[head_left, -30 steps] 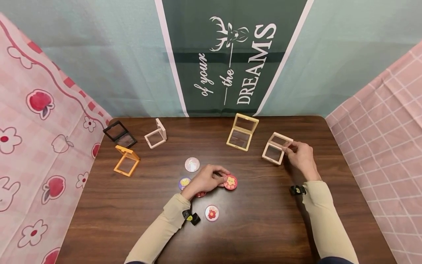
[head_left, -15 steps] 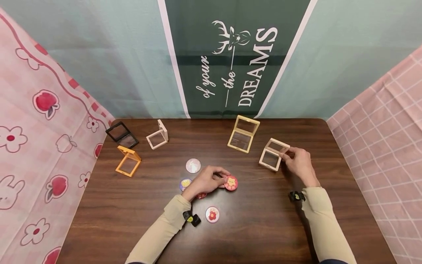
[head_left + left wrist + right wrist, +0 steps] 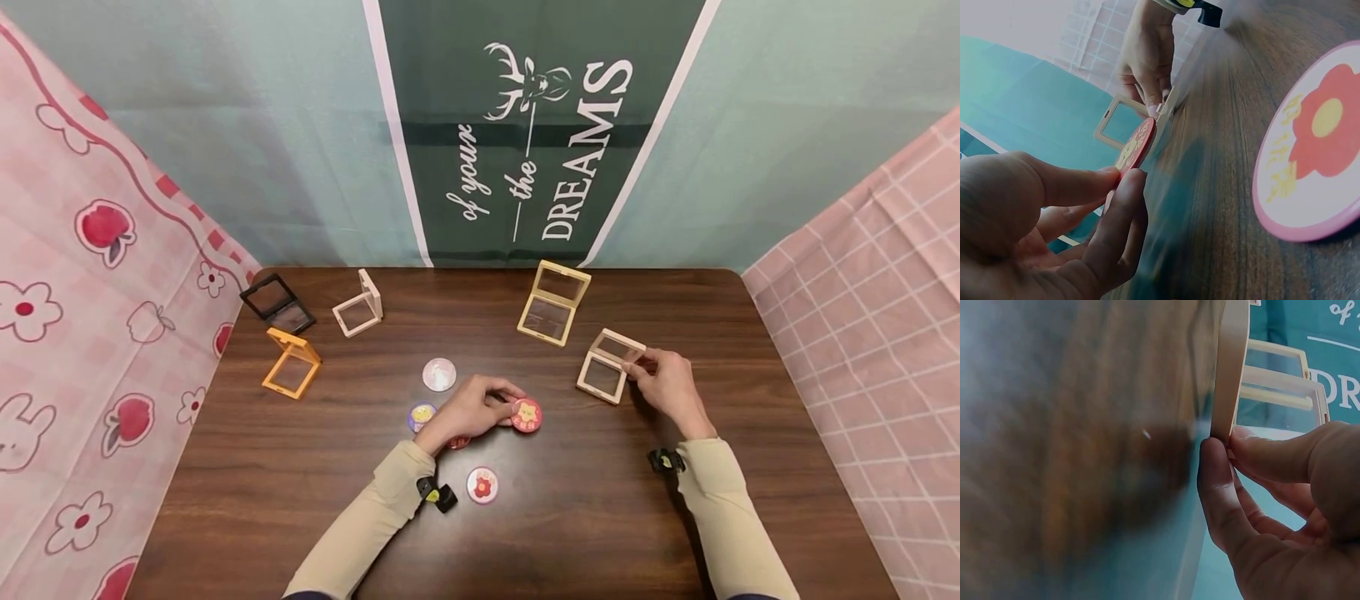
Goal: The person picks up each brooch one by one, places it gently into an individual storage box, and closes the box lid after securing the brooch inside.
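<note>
My left hand pinches a round red badge with a yellow star-like face on it. In the left wrist view that badge is tilted on edge between thumb and fingers. On the right, my right hand holds a beige hinged display frame by its side near the hinge. The frame stands unfolded, with clear film in both halves. The right wrist view shows thumb and forefinger gripping the edge of the frame. A second red badge lies partly hidden under my left wrist.
A yellow unfolded frame stands behind the beige one. Black, white and orange frames stand at the back left. Loose badges lie around my left arm: pale pink, purple-rimmed and red-flowered white.
My right hand has brought the beige frame left and toward me, closer to the red badge. My left hand stays nearly still with its badge.
</note>
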Demonstrator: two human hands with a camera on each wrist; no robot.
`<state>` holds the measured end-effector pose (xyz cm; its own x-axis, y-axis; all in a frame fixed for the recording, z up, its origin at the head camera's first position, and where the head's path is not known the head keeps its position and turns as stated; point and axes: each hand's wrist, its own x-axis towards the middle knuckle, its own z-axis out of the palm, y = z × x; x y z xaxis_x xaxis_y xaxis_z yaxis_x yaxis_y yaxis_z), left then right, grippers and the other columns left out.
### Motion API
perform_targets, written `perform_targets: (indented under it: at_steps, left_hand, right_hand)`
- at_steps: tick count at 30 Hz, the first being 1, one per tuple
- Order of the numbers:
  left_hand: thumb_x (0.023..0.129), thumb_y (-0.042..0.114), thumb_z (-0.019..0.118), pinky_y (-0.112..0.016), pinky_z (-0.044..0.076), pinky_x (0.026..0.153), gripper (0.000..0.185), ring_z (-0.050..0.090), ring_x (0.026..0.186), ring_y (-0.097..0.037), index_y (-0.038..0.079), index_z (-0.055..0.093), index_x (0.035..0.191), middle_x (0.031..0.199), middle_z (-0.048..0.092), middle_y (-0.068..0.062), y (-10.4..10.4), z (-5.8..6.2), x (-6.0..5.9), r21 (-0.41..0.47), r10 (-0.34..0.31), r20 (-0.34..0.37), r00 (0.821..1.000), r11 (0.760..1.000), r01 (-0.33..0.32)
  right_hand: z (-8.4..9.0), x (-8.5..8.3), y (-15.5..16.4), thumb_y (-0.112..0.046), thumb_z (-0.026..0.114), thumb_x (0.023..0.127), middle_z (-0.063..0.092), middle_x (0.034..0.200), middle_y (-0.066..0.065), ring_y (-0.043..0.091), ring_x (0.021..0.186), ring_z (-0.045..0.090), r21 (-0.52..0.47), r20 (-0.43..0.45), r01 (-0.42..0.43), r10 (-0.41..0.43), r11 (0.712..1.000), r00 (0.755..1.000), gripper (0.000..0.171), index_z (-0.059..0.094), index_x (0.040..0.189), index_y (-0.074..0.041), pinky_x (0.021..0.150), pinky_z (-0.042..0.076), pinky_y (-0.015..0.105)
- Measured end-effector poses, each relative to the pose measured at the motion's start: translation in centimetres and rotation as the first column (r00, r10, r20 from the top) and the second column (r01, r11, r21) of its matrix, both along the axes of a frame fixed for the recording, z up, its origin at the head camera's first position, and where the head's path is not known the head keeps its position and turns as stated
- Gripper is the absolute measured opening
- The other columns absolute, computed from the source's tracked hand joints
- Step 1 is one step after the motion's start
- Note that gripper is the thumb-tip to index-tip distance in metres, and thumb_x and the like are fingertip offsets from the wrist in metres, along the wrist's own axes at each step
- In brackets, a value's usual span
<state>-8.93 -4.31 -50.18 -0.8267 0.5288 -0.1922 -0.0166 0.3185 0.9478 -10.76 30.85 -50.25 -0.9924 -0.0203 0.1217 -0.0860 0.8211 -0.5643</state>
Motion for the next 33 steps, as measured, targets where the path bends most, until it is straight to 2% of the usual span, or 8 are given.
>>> perform_targets:
  at_steps: [8, 13, 21, 33]
  left_hand:
    - [0.101, 0.010, 0.073, -0.022, 0.062, 0.073, 0.016, 0.076, 0.082, -0.011, 0.004, 0.079, 0.115, 0.103, 0.078, -0.012, 0.3, 0.0, 0.1, -0.003, 0.013, -0.007, 1.000, 1.000, -0.013]
    - [0.101, 0.010, 0.074, -0.024, 0.062, 0.073, 0.016, 0.078, 0.084, -0.015, 0.005, 0.079, 0.115, 0.102, 0.077, -0.010, 0.5, 0.1, 0.1, -0.011, 0.017, -0.007, 1.000, 1.000, -0.017]
    - [0.101, 0.006, 0.072, -0.029, 0.064, 0.074, 0.016, 0.076, 0.082, -0.013, 0.002, 0.077, 0.115, 0.103, 0.075, -0.011, 0.8, -0.1, 0.1, 0.021, 0.004, 0.034, 0.999, 1.000, -0.005]
    - [0.101, 0.008, 0.072, -0.027, 0.064, 0.074, 0.016, 0.076, 0.082, -0.012, 0.001, 0.077, 0.115, 0.103, 0.076, -0.013, 1.7, 0.1, -0.8, 0.035, 0.000, 0.031, 1.000, 0.999, -0.001]
  right_hand:
    - [-0.2, 0.7, -0.5, -0.009, 0.079, 0.097, 0.078, 0.085, 0.018, 0.039, 0.085, 0.075, -0.011, 0.000, 0.001, -0.001, 1.000, 1.000, 0.010, 0.077, 0.089, -0.003, 0.074, 0.058, 0.049]
    - [-0.2, 1.1, -0.8, -0.009, 0.080, 0.096, 0.078, 0.084, 0.015, 0.036, 0.084, 0.076, -0.017, 0.004, 0.007, -0.007, 1.000, 1.000, 0.009, 0.077, 0.088, -0.005, 0.073, 0.057, 0.044]
    - [-0.6, 1.8, -1.5, -0.005, 0.081, 0.094, 0.079, 0.085, 0.016, 0.036, 0.083, 0.076, -0.012, -0.021, -0.001, 0.000, 1.000, 1.000, 0.005, 0.078, 0.090, -0.002, 0.073, 0.059, 0.044]
    - [-0.8, 2.1, -2.2, -0.005, 0.085, 0.089, 0.078, 0.078, 0.014, 0.029, 0.071, 0.074, -0.002, -0.088, -0.014, 0.013, 1.000, 0.996, 0.009, 0.078, 0.086, 0.000, 0.066, 0.057, 0.041]
